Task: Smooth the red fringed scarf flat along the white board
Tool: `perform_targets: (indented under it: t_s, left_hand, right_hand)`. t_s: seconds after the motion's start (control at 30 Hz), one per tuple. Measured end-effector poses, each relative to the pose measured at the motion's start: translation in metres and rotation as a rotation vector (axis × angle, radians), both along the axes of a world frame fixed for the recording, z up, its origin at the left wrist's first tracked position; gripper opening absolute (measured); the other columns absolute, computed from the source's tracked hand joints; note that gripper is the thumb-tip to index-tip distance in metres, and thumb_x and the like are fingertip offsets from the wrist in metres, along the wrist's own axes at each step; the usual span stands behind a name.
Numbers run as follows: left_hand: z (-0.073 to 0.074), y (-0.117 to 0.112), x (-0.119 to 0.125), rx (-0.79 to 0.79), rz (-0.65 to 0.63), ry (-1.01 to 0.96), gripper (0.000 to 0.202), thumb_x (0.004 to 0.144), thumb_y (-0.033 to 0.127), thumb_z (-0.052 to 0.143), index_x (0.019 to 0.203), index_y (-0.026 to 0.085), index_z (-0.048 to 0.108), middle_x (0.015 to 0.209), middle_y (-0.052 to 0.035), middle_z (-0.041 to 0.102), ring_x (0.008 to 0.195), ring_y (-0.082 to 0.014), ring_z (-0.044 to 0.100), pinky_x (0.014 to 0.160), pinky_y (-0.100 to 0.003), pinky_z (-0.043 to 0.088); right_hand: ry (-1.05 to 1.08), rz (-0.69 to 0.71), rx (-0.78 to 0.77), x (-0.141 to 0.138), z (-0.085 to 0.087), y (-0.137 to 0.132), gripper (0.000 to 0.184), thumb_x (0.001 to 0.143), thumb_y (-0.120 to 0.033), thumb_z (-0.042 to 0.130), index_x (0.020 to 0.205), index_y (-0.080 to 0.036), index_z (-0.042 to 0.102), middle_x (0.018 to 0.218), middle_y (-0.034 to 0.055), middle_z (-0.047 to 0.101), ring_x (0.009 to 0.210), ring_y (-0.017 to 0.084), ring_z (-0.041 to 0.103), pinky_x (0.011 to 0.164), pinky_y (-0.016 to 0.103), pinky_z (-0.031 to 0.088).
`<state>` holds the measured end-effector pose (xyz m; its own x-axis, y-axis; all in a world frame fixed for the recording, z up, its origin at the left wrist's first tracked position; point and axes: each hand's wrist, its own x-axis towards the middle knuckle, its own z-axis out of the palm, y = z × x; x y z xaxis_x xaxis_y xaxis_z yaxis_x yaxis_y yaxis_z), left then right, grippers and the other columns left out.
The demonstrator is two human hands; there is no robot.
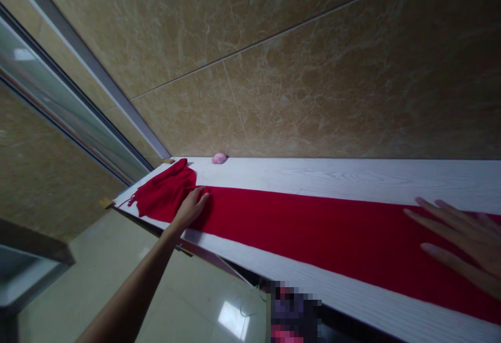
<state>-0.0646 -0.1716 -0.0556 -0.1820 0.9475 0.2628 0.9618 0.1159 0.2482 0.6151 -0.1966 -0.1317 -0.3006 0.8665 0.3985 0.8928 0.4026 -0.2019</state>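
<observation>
A long red scarf [297,223] lies stretched flat along a white wood-grain tabletop [313,173]. Its left end is bunched into a loose heap, with fringe strands near the table's corner. Where the flat part meets the heap, my left hand [191,206] is closed on the fabric, its fingertips partly hidden by the angle. Over the right part of the scarf, my right hand [465,238] is open with fingers spread, slightly blurred. Whether its palm touches the cloth I cannot tell.
A small pink object [219,158] sits at the table's back edge, against the marble-patterned wall tiles [297,87]. A metal-framed glass panel [78,92] rises at the left. Below lies a shiny tiled floor [183,291], and a pixelated patch [293,311] covers something by the front edge.
</observation>
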Motion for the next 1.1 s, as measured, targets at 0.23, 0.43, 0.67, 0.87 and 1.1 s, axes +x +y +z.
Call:
perform_targets:
  t_s: [0.23, 0.43, 0.67, 0.87, 1.1]
  left_hand:
    - [-0.016, 0.004, -0.03, -0.176, -0.037, 0.179, 0.069, 0.089, 0.064, 0.038, 0.146, 0.029, 0.051, 0.157, -0.009, 0.044, 0.149, -0.0372, 0.03, 0.115, -0.06, 0.032]
    - [-0.01, 0.017, -0.066, -0.313, -0.29, 0.447, 0.057, 0.086, 0.037, 0.04, 0.137, 0.024, 0.062, 0.159, -0.0096, 0.041, 0.152, -0.0354, 0.025, 0.122, -0.059, 0.02]
    - [-0.005, 0.013, 0.05, -0.12, -0.3, 0.467, 0.051, 0.096, 0.039, 0.037, 0.144, 0.034, 0.055, 0.163, -0.0031, 0.032, 0.152, -0.0463, 0.008, 0.109, -0.082, 0.014]
    - [-0.001, -0.002, 0.161, -0.28, -0.352, 0.203, 0.065, 0.099, 0.056, 0.029, 0.159, 0.031, 0.024, 0.166, -0.0048, 0.019, 0.153, -0.0378, 0.014, 0.115, -0.075, 0.017]
    - [-0.001, 0.009, 0.129, -0.267, -0.359, 0.253, 0.06, 0.1, 0.053, 0.031, 0.157, 0.034, 0.028, 0.164, -0.0064, 0.025, 0.151, -0.0415, 0.018, 0.111, -0.079, 0.023]
  right_hand:
    - [-0.165, 0.026, -0.134, 0.002, 0.016, -0.011, 0.081, 0.092, -0.08, 0.024, 0.156, -0.033, 0.035, 0.159, 0.0045, 0.038, 0.15, 0.03, 0.028, 0.121, 0.06, 0.023]
    - [-0.195, 0.027, -0.181, -0.012, 0.04, -0.017, 0.075, 0.095, -0.074, 0.03, 0.156, -0.031, 0.037, 0.162, 0.0061, 0.032, 0.15, 0.033, 0.026, 0.119, 0.066, 0.024]
    - [-0.136, 0.045, -0.184, -0.052, 0.082, -0.039, 0.067, 0.099, -0.066, 0.035, 0.157, -0.032, 0.032, 0.166, 0.0049, 0.021, 0.152, 0.035, 0.017, 0.12, 0.067, 0.015]
    - [-0.122, 0.077, -0.388, -0.075, 0.078, -0.052, 0.07, 0.099, -0.07, 0.035, 0.157, -0.032, 0.031, 0.166, 0.0058, 0.02, 0.153, 0.034, 0.012, 0.121, 0.067, 0.001]
    - [-0.101, 0.072, -0.458, -0.074, 0.099, -0.06, 0.076, 0.099, -0.073, 0.026, 0.159, -0.027, 0.026, 0.167, 0.008, 0.012, 0.154, 0.033, 0.005, 0.121, 0.066, -0.003]
